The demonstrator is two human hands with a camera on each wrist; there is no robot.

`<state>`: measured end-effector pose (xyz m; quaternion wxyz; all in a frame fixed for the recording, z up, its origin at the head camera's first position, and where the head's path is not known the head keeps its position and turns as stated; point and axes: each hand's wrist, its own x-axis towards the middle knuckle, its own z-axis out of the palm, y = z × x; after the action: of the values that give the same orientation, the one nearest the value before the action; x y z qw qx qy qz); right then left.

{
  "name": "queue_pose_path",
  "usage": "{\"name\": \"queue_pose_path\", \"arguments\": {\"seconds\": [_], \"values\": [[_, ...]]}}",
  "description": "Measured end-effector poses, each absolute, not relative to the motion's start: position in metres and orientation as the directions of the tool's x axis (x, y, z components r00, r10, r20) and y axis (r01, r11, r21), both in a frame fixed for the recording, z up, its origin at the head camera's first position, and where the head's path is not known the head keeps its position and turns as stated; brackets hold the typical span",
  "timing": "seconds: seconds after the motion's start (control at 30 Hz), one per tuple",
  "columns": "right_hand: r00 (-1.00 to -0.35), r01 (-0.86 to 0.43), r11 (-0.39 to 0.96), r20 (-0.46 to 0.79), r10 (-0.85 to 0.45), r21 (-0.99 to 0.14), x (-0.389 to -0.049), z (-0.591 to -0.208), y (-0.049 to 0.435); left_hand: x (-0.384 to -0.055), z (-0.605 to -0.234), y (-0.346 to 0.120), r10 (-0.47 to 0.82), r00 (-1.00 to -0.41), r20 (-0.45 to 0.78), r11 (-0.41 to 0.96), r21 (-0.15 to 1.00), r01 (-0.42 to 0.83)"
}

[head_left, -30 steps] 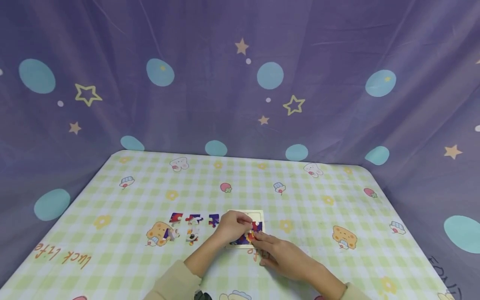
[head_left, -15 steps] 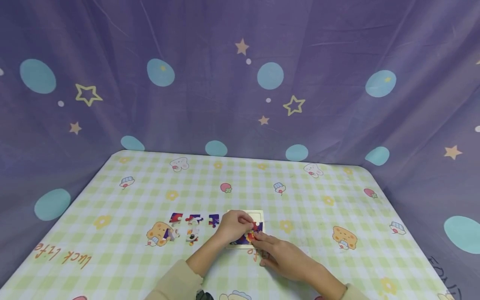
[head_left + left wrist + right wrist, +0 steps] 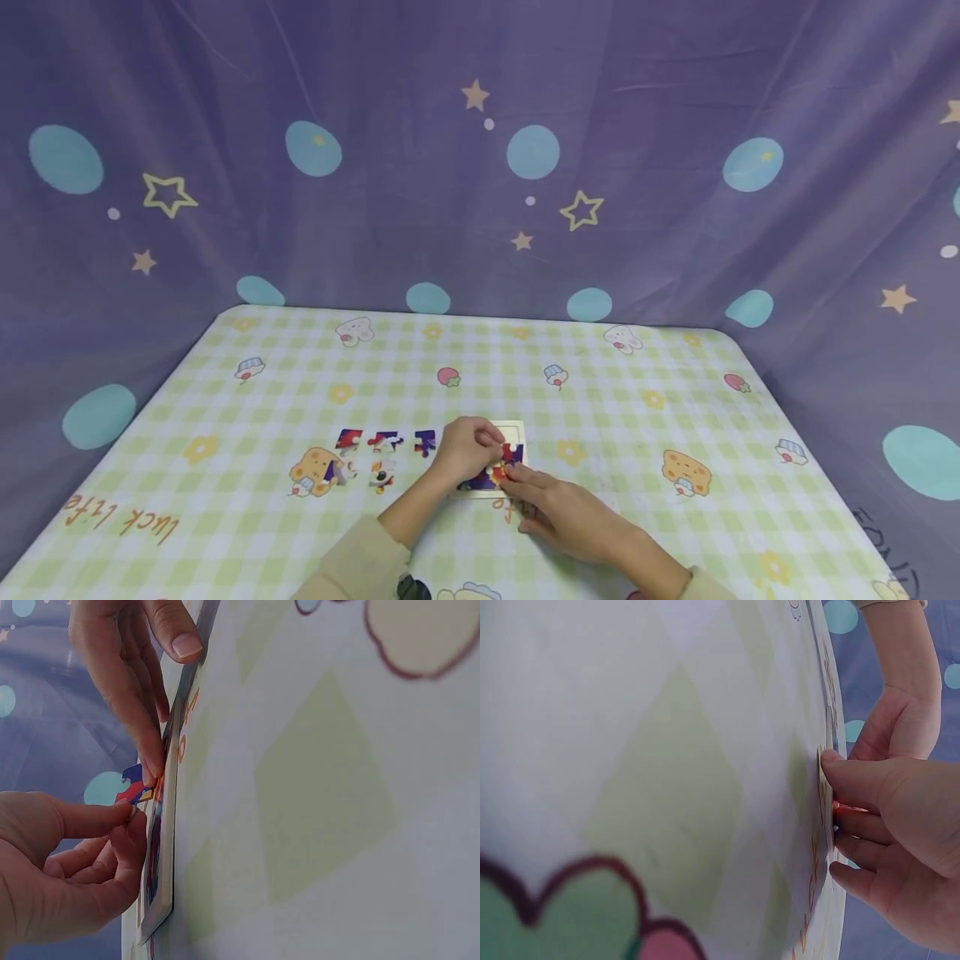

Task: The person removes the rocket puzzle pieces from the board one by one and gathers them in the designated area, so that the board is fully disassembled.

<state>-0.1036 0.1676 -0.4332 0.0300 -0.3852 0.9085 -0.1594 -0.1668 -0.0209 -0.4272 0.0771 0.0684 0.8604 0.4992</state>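
A small jigsaw puzzle in a pale wooden tray lies on the table, its near part filled with purple, red and yellow pieces. My left hand is over the tray's left side. Between thumb and index finger it pinches a red, blue and yellow puzzle piece, tilted up from the tray. From the right, my right hand reaches in with its fingers fairly straight. Its index fingertip touches the puzzle beside the pinched piece, and its thumb is at the tray's near edge. My left hand hides part of the tray.
Left of the tray lie several loose puzzle pieces in two rough rows, among them a red one, a purple one and one with a white face. A green checked cloth covers the table. A purple curtain hangs behind.
The head view has shifted very slightly. Both hands keep nearly the same place at the tray, and the loose pieces lie as before.
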Motion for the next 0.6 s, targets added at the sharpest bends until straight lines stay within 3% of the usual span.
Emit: {"name": "queue_pose_path", "arguments": {"seconds": [0.27,0.6], "values": [[-0.724,-0.655,0.682,0.013,-0.689,-0.326,-0.104,-0.431,0.166,-0.169,-0.425,-0.021,0.198,-0.977,-0.082,0.493,0.869,0.028],[-0.729,-0.643,0.686,-0.003,-0.684,-0.342,-0.104,-0.432,0.166,-0.179,-0.414,-0.032,0.124,-0.992,-0.004,0.498,0.865,0.059]]}}
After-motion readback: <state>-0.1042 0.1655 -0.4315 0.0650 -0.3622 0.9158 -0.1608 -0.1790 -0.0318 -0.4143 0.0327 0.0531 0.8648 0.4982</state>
